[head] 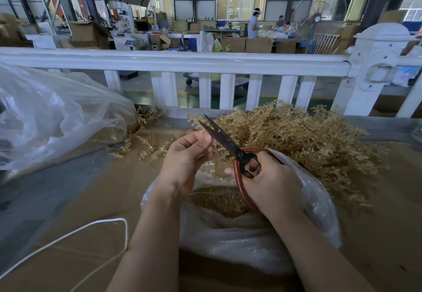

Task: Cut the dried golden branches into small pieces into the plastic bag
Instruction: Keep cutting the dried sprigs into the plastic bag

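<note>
At the far left a large clear plastic sack [57,113] slumps on the tabletop [114,191], with a white cord [68,234] looping across the brown surface in front of it. Loose golden sprigs [141,141] lie scattered beside the sack. The left hand [185,157] is closed in a pinch on a small piece of golden branch [211,152], held above the open plastic bag [251,241], which already holds cut pieces [219,200]. The right hand [271,182] grips the red handles of the scissors [226,143], whose dark blades stand parted and point up and left, next to the left fingertips. Behind and to the right, a heap of golden branches [308,141] rests against the white railing [182,61].
</note>
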`<state>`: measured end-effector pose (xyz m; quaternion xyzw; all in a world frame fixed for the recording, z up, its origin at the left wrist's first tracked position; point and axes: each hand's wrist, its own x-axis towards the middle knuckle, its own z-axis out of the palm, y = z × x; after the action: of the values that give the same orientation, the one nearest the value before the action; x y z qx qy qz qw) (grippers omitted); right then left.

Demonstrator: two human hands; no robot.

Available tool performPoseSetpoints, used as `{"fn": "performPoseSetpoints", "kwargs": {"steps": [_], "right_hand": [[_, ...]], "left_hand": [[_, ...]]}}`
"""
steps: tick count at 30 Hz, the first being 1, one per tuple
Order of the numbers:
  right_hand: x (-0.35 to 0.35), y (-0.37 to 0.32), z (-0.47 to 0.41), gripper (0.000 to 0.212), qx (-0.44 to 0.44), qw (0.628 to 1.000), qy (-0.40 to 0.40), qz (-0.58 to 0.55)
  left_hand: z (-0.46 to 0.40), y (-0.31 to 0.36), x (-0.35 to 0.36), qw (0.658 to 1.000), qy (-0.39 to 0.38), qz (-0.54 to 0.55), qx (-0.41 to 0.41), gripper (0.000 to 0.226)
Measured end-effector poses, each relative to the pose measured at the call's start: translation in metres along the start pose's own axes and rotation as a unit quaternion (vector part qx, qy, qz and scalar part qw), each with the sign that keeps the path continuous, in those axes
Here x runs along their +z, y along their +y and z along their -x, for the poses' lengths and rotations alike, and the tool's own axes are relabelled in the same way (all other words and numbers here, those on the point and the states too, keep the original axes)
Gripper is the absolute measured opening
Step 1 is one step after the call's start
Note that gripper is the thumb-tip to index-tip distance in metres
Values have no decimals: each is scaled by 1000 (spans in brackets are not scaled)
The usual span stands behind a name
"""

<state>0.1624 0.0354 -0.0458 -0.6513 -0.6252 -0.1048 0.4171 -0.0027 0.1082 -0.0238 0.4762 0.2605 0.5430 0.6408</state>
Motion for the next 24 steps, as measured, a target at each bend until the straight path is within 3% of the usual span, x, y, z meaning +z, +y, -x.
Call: {"fn": "performPoseSetpoints", "kwargs": {"steps": [7, 12, 24], "right_hand": [[4, 3, 0, 50, 18, 1000, -17, 10], [6, 3, -2, 53, 29, 999, -29, -2], [2, -2, -1, 53, 1, 1000, 13, 23]], "left_hand": [[1, 0, 4, 997, -13, -51, 51, 9], [-1, -1, 4, 994, -1, -84, 75, 33], [-2, -1, 4, 992, 24, -91, 80, 30]]}}
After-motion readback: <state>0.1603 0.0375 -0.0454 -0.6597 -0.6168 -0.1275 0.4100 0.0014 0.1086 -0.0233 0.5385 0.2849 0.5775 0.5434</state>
